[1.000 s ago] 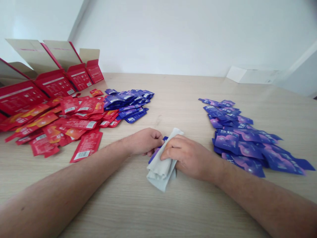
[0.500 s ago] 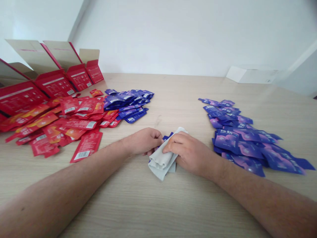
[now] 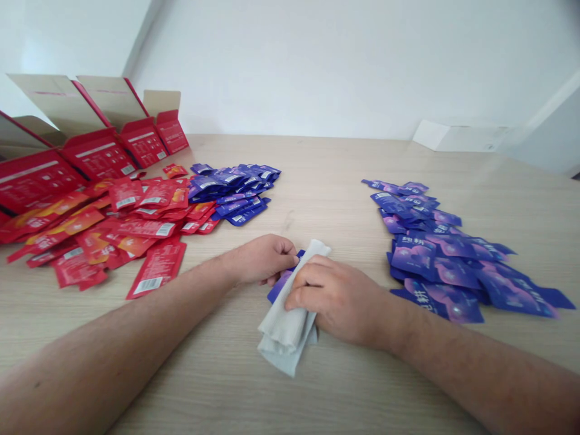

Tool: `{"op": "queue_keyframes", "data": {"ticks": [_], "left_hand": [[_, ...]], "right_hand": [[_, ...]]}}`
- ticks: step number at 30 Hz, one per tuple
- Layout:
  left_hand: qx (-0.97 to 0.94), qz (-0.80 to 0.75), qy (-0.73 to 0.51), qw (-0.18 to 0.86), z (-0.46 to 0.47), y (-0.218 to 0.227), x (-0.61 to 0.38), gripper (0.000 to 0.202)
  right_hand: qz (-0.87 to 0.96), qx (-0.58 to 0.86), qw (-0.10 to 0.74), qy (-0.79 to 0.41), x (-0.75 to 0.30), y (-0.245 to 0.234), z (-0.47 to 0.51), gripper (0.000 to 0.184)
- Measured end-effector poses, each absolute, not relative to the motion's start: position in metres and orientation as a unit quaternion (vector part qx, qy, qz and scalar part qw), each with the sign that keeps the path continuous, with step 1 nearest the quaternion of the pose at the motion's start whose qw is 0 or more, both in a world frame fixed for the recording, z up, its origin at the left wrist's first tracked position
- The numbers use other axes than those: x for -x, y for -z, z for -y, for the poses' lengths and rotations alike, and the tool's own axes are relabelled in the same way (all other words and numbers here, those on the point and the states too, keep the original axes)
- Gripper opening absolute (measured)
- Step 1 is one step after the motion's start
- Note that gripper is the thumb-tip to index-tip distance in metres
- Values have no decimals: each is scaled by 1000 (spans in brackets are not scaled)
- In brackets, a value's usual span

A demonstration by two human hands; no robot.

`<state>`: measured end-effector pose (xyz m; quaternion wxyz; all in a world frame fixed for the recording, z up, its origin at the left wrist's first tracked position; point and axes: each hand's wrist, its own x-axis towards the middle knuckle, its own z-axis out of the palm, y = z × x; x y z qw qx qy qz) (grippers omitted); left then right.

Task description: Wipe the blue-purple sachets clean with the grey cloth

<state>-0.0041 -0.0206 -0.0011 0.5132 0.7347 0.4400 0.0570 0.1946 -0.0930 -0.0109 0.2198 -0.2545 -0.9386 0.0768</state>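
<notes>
Low on the table, my left hand (image 3: 267,258) pinches the top edge of a purple-blue sachet (image 3: 277,287). A folded whitish cloth (image 3: 290,317) lies over much of that sachet, so only its left side and upper corner show. My right hand (image 3: 333,293) grips the cloth from above with bent fingers and presses it against the sachet. The cloth's loose layers hang toward me at its lower end.
Red sachets (image 3: 149,227) lie heaped at the left, beside a pile of purple sachets (image 3: 235,181). More purple sachets (image 3: 435,257) spread over the right. Open red boxes (image 3: 104,151) line the back left; a white box (image 3: 460,138) stands at the back right.
My right hand has drawn the cloth down toward me, uncovering more of the sachet's left side. My left hand stays almost in place, still pinching the sachet.
</notes>
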Motion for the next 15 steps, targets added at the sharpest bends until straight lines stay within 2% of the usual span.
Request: {"op": "queue_keyframes", "data": {"ticks": [6,11,15], "left_hand": [[-732,-440,-55,517,20,1,4,24],[-737,-433,-55,515,19,1,4,26],[-732,-437,-54,520,20,0,4,24]], "right_hand": [[918,311,231,-79,-198,11,89,33],[938,257,220,-78,-195,11,93,21],[926,300,219,-74,-198,11,90,28]]}}
